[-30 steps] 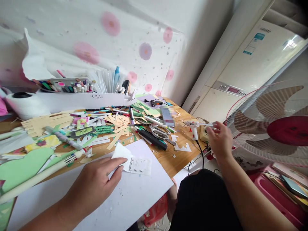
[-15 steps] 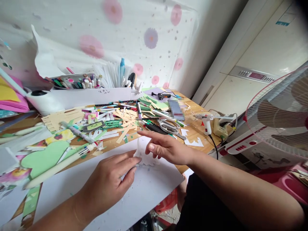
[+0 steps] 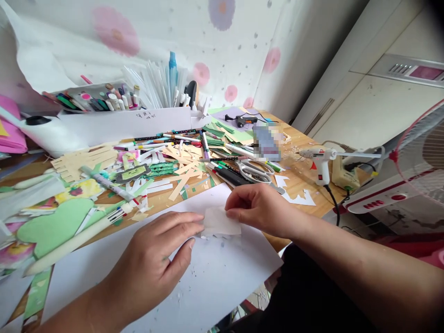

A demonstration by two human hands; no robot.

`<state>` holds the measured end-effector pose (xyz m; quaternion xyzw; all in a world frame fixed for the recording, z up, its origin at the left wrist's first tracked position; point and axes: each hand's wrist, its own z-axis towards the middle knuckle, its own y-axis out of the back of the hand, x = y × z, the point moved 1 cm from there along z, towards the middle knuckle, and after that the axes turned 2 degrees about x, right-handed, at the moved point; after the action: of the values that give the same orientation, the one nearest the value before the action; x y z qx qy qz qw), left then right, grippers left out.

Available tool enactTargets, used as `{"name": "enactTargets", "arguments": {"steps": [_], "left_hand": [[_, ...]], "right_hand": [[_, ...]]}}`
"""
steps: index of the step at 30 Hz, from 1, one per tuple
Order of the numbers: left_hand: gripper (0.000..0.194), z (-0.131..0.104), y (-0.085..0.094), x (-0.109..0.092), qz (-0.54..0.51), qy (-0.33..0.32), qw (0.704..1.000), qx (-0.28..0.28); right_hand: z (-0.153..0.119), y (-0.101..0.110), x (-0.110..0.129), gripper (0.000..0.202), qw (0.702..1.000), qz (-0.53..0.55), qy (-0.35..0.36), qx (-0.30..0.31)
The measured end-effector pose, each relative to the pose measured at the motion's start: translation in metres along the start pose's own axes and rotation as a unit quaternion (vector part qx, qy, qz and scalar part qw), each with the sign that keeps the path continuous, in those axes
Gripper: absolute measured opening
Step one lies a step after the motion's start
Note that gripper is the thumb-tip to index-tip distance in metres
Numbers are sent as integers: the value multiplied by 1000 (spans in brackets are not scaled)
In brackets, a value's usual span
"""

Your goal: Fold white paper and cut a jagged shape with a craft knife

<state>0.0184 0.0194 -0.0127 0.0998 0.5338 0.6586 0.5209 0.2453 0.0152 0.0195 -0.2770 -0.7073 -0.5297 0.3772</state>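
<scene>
A small, thin white paper piece (image 3: 218, 223) lies on a large white sheet (image 3: 194, 282). My right hand (image 3: 263, 208) pinches its upper right part between thumb and curled fingers. From the other side, my left hand (image 3: 163, 249) reaches over the sheet with fingers stretched, their tips at the paper piece's left edge and the thumb apart. Small dark and pale specks are scattered on the sheet below the hands.
Paper strips (image 3: 183, 162), pens and scissors (image 3: 255, 172) clutter the table behind the sheet. A white glue gun (image 3: 321, 164) stands at the right, near a fan (image 3: 421, 152). At the left lie a green cloud-shaped cutout (image 3: 52, 226) and a long pale stick (image 3: 76, 243).
My right hand has gone from a pointing finger to a pinch on the small paper. That paper now shows a plain, flat face. The view has shifted.
</scene>
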Motion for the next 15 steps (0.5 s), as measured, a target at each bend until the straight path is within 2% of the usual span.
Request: {"name": "enactTargets", "arguments": {"steps": [4,9,15], "left_hand": [[31,4,-3,-2,14,-14,999,46],[41,3,-6,-5,20,-32,996,79],[48,3,-6,-5,50,-48,994,82]], "right_hand": [[-3,-1,-5,2,999,-41,-10,-12],[-4,-6,-14,6,999,-40,-17,-14],[-7,-10,-21,5,997,-72,-10,-19]]}}
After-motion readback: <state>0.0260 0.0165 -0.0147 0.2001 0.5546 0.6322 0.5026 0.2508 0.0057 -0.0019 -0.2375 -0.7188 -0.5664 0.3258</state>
